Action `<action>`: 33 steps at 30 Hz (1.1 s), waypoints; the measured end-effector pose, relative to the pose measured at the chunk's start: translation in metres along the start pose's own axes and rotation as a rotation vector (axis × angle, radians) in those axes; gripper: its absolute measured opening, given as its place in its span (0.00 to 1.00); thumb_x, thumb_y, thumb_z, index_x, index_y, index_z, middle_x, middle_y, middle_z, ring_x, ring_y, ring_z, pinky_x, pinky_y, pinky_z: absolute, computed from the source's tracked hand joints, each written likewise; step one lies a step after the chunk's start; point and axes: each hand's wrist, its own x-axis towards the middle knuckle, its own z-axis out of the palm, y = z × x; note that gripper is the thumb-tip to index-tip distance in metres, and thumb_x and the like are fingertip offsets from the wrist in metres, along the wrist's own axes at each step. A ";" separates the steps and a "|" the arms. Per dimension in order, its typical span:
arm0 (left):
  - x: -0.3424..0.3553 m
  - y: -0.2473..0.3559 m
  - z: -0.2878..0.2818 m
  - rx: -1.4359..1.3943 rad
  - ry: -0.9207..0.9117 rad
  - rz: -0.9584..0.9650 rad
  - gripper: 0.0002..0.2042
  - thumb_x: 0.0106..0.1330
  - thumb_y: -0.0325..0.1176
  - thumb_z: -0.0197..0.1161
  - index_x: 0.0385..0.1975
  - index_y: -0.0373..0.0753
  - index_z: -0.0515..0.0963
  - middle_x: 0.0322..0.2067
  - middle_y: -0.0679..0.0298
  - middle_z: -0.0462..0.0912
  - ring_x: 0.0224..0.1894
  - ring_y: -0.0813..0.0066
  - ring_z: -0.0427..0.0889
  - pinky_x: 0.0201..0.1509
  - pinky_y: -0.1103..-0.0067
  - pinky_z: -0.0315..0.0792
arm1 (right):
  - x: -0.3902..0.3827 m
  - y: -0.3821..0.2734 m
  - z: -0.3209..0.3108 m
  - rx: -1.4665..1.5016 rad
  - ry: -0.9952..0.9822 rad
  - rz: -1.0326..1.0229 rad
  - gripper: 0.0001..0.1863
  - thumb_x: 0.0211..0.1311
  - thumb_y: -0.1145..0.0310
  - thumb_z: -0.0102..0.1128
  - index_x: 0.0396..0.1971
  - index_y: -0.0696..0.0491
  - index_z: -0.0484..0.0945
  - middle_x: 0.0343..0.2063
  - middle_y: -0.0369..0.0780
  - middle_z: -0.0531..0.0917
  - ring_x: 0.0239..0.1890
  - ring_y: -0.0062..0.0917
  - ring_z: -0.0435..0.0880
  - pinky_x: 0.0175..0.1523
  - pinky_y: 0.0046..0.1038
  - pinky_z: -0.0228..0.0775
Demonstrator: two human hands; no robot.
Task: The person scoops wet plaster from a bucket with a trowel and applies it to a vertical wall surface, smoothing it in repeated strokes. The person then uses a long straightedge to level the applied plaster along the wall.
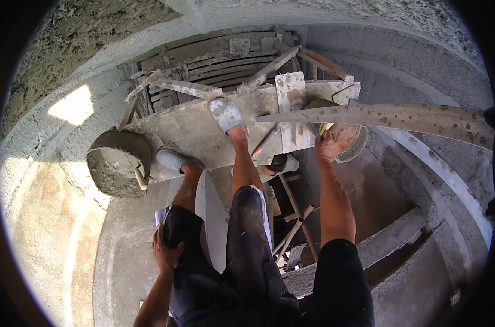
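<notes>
My left hand (pixel 166 248) lies on my left thigh, fingers apart. My right hand (pixel 327 147) is closed on a small yellow object (pixel 326 128) over a round bucket (pixel 352 147) at the platform's right. My grey sandals (pixel 225 111) rest on a mortar-stained plank platform (pixel 176 128). At its left end a mortar-caked tub (pixel 111 158) holds a tool with a pale wooden handle (pixel 140 177). A long spotted straightedge (pixel 411 114) crosses above the bucket, and a smeared board (pixel 290 87) lies across the platform near it.
Below the platform a person's dark-haired head (pixel 277 163) shows beside crossed timber braces (pixel 293 212). Slatted boards (pixel 220 71) and leaning beams (pixel 269 68) stand beyond. Curved rough plaster walls (pixel 56 180) surround me, and a concrete ledge (pixel 400 229) runs at lower right over a drop.
</notes>
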 end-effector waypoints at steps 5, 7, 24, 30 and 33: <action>-0.009 -0.007 0.002 -0.011 -0.047 -0.054 0.50 0.45 0.44 0.76 0.74 0.43 0.60 0.68 0.52 0.68 0.70 0.48 0.66 0.74 0.60 0.61 | -0.056 -0.013 -0.076 0.017 -0.028 -0.061 0.09 0.56 0.65 0.65 0.33 0.52 0.78 0.32 0.46 0.83 0.33 0.47 0.86 0.35 0.47 0.78; -0.014 -0.010 0.003 -0.033 -0.022 -0.006 0.50 0.46 0.44 0.76 0.74 0.44 0.61 0.69 0.51 0.67 0.71 0.48 0.66 0.75 0.61 0.60 | -0.081 -0.026 -0.116 0.018 -0.082 -0.045 0.09 0.55 0.66 0.66 0.33 0.52 0.77 0.31 0.45 0.83 0.32 0.46 0.86 0.35 0.46 0.78; -0.167 0.112 -0.139 -0.622 0.476 0.807 0.22 0.59 0.23 0.67 0.55 0.38 0.80 0.49 0.54 0.84 0.51 0.53 0.80 0.59 0.64 0.72 | -0.221 -0.198 -0.421 0.152 -0.402 -1.019 0.08 0.49 0.72 0.65 0.32 0.53 0.80 0.35 0.41 0.79 0.43 0.39 0.80 0.47 0.41 0.75; -0.160 0.084 -0.152 -0.132 0.495 1.012 0.22 0.60 0.27 0.61 0.57 0.37 0.78 0.48 0.58 0.83 0.55 0.61 0.78 0.60 0.68 0.69 | -0.239 -0.286 -0.443 0.195 -0.286 -1.460 0.11 0.47 0.73 0.64 0.34 0.53 0.81 0.40 0.41 0.80 0.53 0.36 0.78 0.56 0.41 0.71; -0.131 0.068 -0.142 0.094 0.551 0.941 0.22 0.64 0.32 0.59 0.59 0.37 0.75 0.49 0.59 0.82 0.59 0.64 0.75 0.62 0.68 0.67 | -0.256 -0.321 -0.461 0.164 -0.354 -1.626 0.13 0.48 0.75 0.62 0.37 0.54 0.81 0.42 0.42 0.81 0.55 0.37 0.78 0.60 0.41 0.69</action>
